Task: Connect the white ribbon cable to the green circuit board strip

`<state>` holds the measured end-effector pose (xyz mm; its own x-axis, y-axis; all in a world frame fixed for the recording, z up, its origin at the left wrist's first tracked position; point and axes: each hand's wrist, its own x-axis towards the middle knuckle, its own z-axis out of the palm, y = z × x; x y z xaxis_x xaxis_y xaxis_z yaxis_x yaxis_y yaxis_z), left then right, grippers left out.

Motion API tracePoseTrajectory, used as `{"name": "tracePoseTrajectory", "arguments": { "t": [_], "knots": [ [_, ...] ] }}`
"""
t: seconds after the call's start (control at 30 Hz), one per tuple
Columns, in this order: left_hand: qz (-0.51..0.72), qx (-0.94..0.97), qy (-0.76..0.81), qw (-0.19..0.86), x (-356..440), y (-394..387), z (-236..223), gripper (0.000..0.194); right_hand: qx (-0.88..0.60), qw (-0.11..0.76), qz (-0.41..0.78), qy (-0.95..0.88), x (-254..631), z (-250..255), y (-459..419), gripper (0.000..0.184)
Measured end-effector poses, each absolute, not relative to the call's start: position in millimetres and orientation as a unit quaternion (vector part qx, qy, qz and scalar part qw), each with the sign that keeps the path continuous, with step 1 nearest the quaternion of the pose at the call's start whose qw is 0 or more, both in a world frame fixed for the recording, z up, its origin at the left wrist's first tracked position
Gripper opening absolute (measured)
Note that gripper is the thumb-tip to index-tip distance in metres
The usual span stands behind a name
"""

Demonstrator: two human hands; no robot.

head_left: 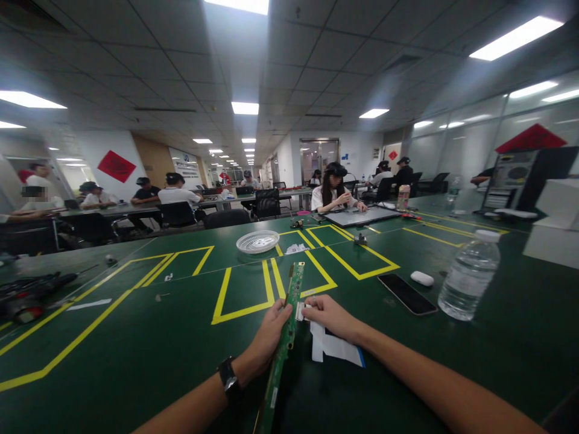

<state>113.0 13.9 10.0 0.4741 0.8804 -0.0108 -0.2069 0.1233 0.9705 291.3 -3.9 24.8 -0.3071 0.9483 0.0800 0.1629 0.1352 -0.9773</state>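
A long, narrow green circuit board [281, 357] stands out from the lower edge of the view, tilted away from me. My left hand [271, 330] grips it near its middle, thumb on its face. At the board's right edge, my right hand [331, 314] pinches the end of a white flat ribbon cable [337, 348] beside a pale connector [300, 310]. The cable hangs folded below my right hand, with a blue strip at its far end. Whether the cable end sits in the connector, I cannot tell.
On the green table [181, 343] with yellow tape are a white basket [257, 242], phone [407, 294], earbud case [422, 278], water bottle [470, 277] and, at left, a dark power tool [36, 295]. Across the table a person [333, 193] works over a flat panel [362, 216].
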Motion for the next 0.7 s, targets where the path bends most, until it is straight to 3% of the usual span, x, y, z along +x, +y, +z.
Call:
{"name": "tracePoseTrajectory", "arguments": {
  "t": [0.7],
  "knots": [
    [0.407, 0.615, 0.355, 0.575, 105.3, 7.4, 13.4, 0.038, -0.469, 0.366, 0.439, -0.674, 291.4, 27.9, -6.2, 0.024]
  ]
}}
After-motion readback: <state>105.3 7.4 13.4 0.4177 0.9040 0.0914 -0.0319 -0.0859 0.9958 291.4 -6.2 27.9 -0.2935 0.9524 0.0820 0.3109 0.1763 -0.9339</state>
